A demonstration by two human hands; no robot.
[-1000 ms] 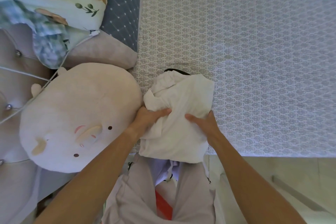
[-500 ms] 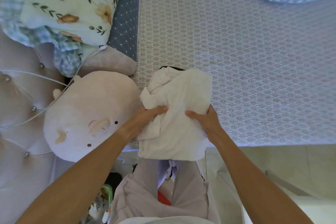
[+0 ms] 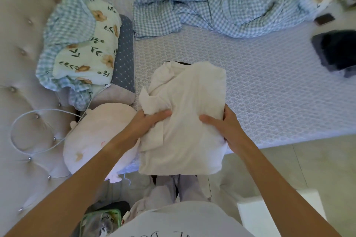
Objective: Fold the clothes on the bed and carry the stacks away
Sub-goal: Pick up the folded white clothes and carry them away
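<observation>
Stack (image 3: 185,121) sits between both hands, long axis running near to far. Left hand (image 3: 148,121) and right hand (image 3: 221,123) grip its sides

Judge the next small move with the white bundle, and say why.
Probably lift the white stack clear and turn away from the bed. The left hand and right hand grip its two sides, it looks folded, and part already overhangs the mattress edge.
</observation>
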